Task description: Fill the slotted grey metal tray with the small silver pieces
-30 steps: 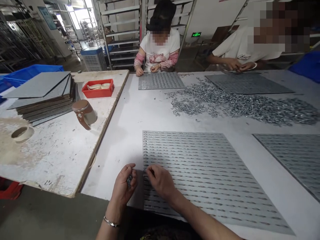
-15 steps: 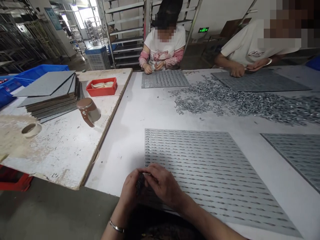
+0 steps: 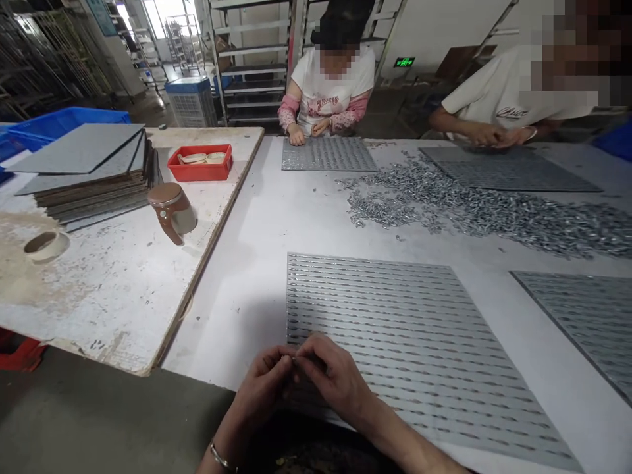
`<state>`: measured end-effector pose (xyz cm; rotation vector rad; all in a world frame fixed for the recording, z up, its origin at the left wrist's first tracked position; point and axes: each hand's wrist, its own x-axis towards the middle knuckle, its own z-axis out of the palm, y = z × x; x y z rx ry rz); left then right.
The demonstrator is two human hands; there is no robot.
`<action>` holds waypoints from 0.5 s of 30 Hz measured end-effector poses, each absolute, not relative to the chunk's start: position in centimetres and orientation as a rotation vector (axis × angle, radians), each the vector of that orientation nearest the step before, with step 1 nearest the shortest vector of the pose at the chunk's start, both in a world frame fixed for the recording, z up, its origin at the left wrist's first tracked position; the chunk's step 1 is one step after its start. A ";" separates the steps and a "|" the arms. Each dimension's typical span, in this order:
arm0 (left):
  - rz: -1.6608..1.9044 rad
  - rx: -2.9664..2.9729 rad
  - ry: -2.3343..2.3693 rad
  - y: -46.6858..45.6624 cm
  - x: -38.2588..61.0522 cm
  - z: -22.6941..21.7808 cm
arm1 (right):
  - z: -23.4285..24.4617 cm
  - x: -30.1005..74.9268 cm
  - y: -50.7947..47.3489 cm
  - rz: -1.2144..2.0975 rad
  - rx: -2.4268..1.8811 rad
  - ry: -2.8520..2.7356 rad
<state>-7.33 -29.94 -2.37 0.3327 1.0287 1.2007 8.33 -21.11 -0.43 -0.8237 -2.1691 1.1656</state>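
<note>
My left hand (image 3: 264, 382) is closed near the table's front edge, its thumb and fingertips pinched together. My right hand (image 3: 338, 375) meets it there, also in a pinch. A tiny metal piece (image 3: 294, 359) shows between the fingertips of both hands; its exact shape is too small to make out. Whatever lies deeper in the left palm is hidden. Both hands hover by the lower left edge of a grey board (image 3: 395, 316), which bears many rows of slim, leaf-shaped metal pieces.
A loose heap of small metal pieces (image 3: 494, 207) spreads beyond the board. Another board (image 3: 582, 316) lies at right. Two people sit opposite, each at a board. The left table holds a brown mug (image 3: 170, 210), red bin (image 3: 200, 172), tape roll (image 3: 47, 246) and stacked boards (image 3: 79, 151).
My left hand has turned, so the dark bunch of metal pieces in its palm no longer shows. My fingertips now meet over one small piece. The person at right has brought their hands together.
</note>
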 end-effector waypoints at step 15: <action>0.955 0.436 1.106 -31.8 -7.6 -1.6 | 1.6 10.4 -21.0 2.298 -0.892 -1.923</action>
